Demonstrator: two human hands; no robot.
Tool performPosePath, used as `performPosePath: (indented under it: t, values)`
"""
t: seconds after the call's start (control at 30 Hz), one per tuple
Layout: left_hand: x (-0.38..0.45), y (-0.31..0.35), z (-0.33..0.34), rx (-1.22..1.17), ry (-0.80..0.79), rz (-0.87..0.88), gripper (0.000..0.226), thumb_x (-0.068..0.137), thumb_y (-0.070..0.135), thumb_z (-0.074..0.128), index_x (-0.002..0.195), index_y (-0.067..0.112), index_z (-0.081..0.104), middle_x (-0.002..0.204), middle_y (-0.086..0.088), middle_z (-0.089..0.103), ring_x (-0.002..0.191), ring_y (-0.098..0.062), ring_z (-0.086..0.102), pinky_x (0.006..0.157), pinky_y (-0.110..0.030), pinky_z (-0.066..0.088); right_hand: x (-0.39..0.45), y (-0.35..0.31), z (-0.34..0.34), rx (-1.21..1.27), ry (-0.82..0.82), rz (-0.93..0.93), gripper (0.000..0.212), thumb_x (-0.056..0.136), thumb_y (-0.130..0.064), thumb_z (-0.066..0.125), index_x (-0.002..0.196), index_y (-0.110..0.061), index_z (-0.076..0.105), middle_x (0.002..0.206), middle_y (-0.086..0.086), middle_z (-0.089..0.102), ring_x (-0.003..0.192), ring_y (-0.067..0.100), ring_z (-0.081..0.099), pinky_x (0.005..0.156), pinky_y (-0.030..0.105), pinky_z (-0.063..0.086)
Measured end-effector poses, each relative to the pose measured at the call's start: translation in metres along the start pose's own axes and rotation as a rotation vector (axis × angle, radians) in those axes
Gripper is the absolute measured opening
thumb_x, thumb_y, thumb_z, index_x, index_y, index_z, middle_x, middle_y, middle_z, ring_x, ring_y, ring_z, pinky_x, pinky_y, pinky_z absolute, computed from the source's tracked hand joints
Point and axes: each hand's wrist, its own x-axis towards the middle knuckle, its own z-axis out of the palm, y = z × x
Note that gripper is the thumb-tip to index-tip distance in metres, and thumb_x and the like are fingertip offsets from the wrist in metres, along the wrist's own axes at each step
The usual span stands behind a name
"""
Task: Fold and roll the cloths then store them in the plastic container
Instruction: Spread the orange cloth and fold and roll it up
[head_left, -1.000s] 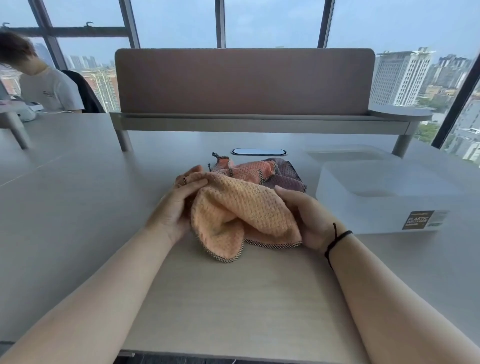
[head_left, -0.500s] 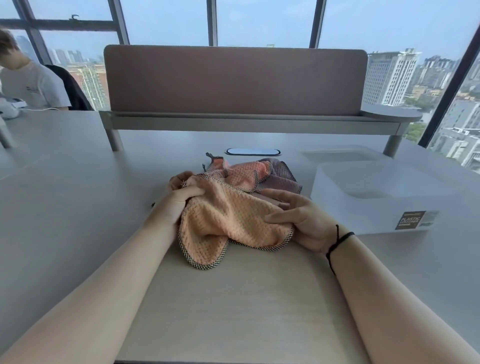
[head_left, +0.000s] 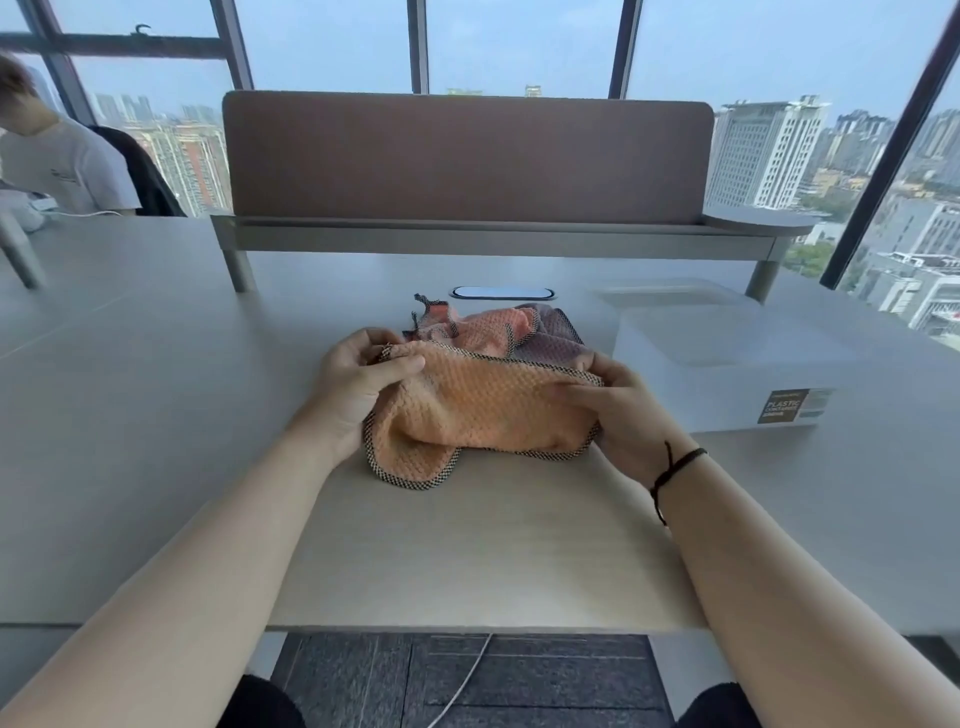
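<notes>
Crumpled orange waffle-weave cloth with dark checked trim (head_left: 478, 415) on the pale bench (head_left: 156, 415), pinched at its left corner by left hand (head_left: 358, 387); gripped at right edge by right hand (head_left: 618, 415); more orange and purple cloths (head_left: 519, 332) just behind; frosted plastic container (head_left: 727, 369) near, to the right.

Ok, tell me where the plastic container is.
In the head view, the plastic container sits on the table, right of the orange cloth, beside the right hand.

Orange cloth (head_left: 483, 410) now stretched wider between hands (head_left: 363, 384), top edge lifted.
</notes>
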Motion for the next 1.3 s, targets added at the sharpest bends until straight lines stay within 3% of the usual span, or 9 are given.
performPosePath:
  t: [0.13,0.27,0.4,0.57,0.67,0.77,0.93,1.17,1.3]
  values:
    - [-0.03,0.047,0.005,0.015,-0.273,-0.008,0.039,0.072,-0.007,0.069,0.098,0.02,0.056,0.077,-0.007,0.069,0.065,-0.019,0.069,0.056,-0.027,0.056,-0.037,-0.04,0.004,0.217,-0.285,-0.078,0.022,0.071,-0.015,0.081,0.08,-0.015,0.061,0.08,0.006,0.068,0.073,0.019,0.067,0.065,0.032,0.057]
    - [-0.052,0.101,0.012,0.007,-0.412,0.138,0.027,0.082,-0.001,0.056,0.097,0.022,0.057,0.077,-0.001,0.067,0.069,-0.015,0.065,0.062,-0.023,0.055,-0.067,-0.096,0.014,0.178,-0.402,-0.268,0.025,0.075,-0.026,0.081,0.085,-0.014,0.061,0.087,0.013,0.057,0.075,0.024,0.056,0.069,0.033,0.048]
    - [-0.041,0.112,0.016,-0.026,-0.243,0.186,0.024,0.089,-0.002,0.058,0.088,0.021,0.057,0.077,0.003,0.067,0.069,-0.01,0.064,0.061,-0.021,0.055,-0.062,-0.111,0.02,0.174,-0.258,-0.324,0.025,0.076,-0.019,0.074,0.092,-0.007,0.058,0.088,0.01,0.058,0.078,0.021,0.055,0.072,0.031,0.047]
    - [-0.001,0.037,-0.014,0.288,0.005,-0.058,0.026,0.074,0.0,0.078,0.081,0.021,0.062,0.078,0.001,0.066,0.071,-0.018,0.063,0.063,-0.027,0.047,-0.017,-0.051,0.017,-0.096,0.072,0.017,0.014,0.087,-0.005,0.069,0.095,0.006,0.067,0.074,0.006,0.065,0.062,0.016,0.059,0.052,0.022,0.05]
    - [0.008,-0.008,-0.03,0.621,0.064,-0.122,0.027,0.075,0.0,0.08,0.092,0.014,0.064,0.093,-0.004,0.064,0.092,-0.02,0.059,0.068,-0.019,0.043,0.013,-0.003,0.008,-0.354,0.213,0.124,0.007,0.083,-0.006,0.074,0.077,-0.01,0.075,0.073,0.004,0.068,0.069,0.021,0.06,0.061,0.03,0.056]
    - [0.013,-0.02,-0.032,0.72,0.078,-0.058,0.029,0.077,0.004,0.081,0.101,0.01,0.066,0.096,0.001,0.065,0.088,0.0,0.057,0.065,0.001,0.037,0.04,0.024,-0.004,-0.629,0.289,0.043,0.011,0.081,-0.017,0.076,0.072,-0.022,0.074,0.079,-0.001,0.072,0.078,0.02,0.065,0.083,0.044,0.06]
    - [0.02,-0.026,-0.034,0.724,0.052,-0.004,0.027,0.076,0.012,0.083,0.1,0.01,0.072,0.096,-0.002,0.072,0.084,-0.001,0.062,0.07,0.0,0.042,0.057,0.024,-0.008,-0.853,0.271,-0.107,0.008,0.084,-0.027,0.074,0.078,-0.033,0.07,0.08,-0.017,0.067,0.086,0.014,0.065,0.084,0.032,0.054]
    - [0.024,-0.029,-0.043,0.62,0.097,0.015,0.023,0.079,0.011,0.08,0.1,0.015,0.072,0.096,-0.002,0.072,0.086,-0.005,0.062,0.079,-0.018,0.043,0.058,0.025,-0.009,-0.807,0.236,-0.205,0.003,0.086,-0.026,0.074,0.086,-0.029,0.073,0.088,-0.012,0.069,0.086,0.009,0.063,0.076,0.021,0.047]
    - [0.018,-0.027,-0.047,0.616,0.17,0.079,0.027,0.076,0.003,0.079,0.094,0.021,0.071,0.098,0.0,0.073,0.09,-0.004,0.065,0.085,-0.022,0.047,0.043,0.022,-0.011,-0.506,0.261,-0.161,0.012,0.084,-0.016,0.077,0.079,-0.027,0.076,0.084,-0.008,0.073,0.078,0.008,0.065,0.076,0.028,0.053]
